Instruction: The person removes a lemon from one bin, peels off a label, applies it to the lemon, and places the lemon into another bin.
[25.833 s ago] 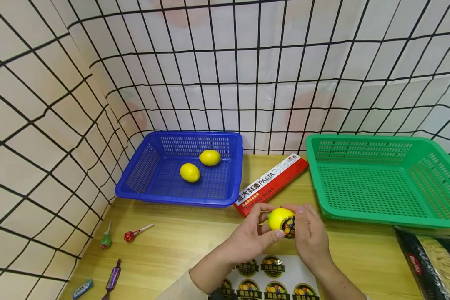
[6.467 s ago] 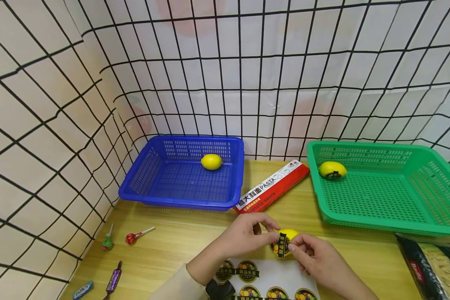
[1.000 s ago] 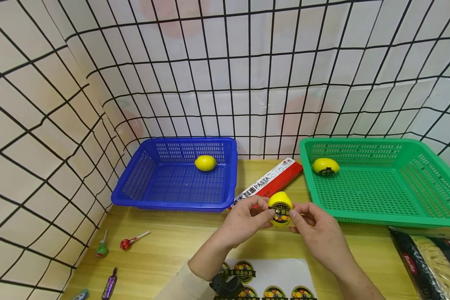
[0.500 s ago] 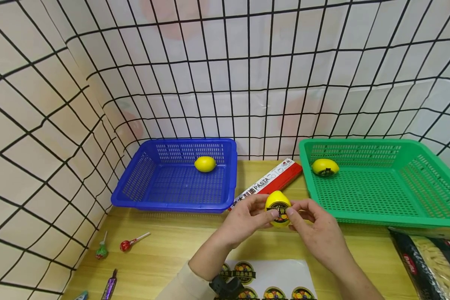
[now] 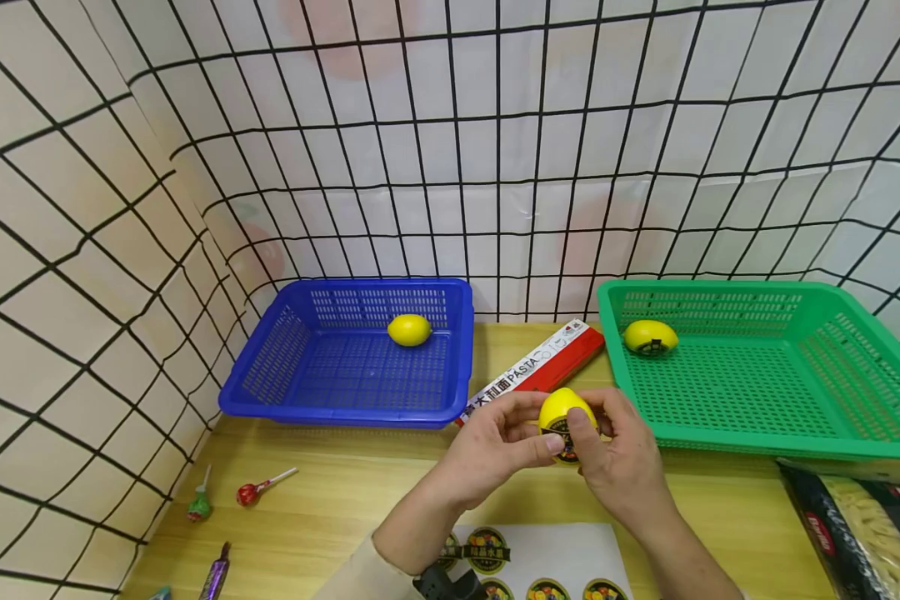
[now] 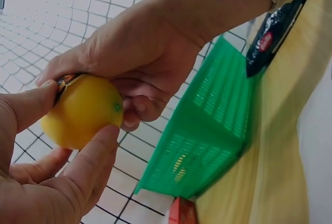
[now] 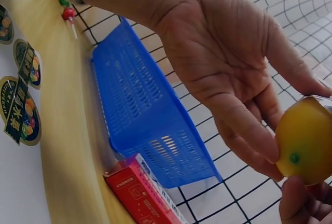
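Left hand and right hand grip one lemon above the table, thumbs apparently pressing its label flat, though partly hiding it. Label sheet lies at the near edge, blue basket toward the far edge.

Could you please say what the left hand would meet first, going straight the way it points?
Beyond the yellow oval lemon it holds, the left hand would probably meet the right hand; depth is unclear.

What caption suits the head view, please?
Left and right fingers hold a yellow oval lemon with a round black sticker.
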Motion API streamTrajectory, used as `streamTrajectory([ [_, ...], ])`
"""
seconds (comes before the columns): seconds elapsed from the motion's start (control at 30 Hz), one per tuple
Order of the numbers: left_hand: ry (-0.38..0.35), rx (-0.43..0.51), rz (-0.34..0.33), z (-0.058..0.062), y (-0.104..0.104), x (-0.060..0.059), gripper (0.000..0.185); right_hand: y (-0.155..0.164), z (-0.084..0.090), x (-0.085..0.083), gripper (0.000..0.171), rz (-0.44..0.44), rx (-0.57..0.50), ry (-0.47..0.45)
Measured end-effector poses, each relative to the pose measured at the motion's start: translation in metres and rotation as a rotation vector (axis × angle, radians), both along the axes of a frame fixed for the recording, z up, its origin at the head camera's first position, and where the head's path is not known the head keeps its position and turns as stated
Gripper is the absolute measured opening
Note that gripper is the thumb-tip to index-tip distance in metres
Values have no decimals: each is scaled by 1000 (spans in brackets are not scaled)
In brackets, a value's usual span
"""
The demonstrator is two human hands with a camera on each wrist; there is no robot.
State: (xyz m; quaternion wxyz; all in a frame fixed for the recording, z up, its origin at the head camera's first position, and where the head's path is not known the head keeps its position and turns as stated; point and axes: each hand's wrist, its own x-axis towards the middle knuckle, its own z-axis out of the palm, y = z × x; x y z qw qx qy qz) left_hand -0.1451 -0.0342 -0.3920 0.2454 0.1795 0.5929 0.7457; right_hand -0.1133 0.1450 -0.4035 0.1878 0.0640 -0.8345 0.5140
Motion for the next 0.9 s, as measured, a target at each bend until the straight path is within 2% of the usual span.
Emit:
streamTrajectory([
  [0.07,14,-5,-1,0,-1,0,55,-1,-2,-1,12,-54,-2,39],
  [0.13,32,-10,-6,0,-1,0,55,-2,-3,-2,19,-121,-21,53],
  [0.23,77,-31,-8,0,-2,-1,53,-2,-1,-3,30,-173,-37,-7],
  [0.3,100,-62,3,0,-1,-1,51,0,0,-4,35,-94,-97,-57],
  [0.47,140,-140,22,1,-2,-2,46,3,-3,-6,36,191,-213,-209],
  [0.5,152,-143,19,0,-2,-2,45,4,-3,-6,36,214,-215,-231],
  [0.57,166,-134,3,0,-2,-2,43,5,-4,-6,38,242,-216,-252],
  [0.67,190,-126,-11,-2,-2,-2,42,6,-4,-5,34,238,-227,-240],
  [0.9,257,-172,20,-5,-1,-1,41,2,-9,-3,12,198,-168,-46],
])
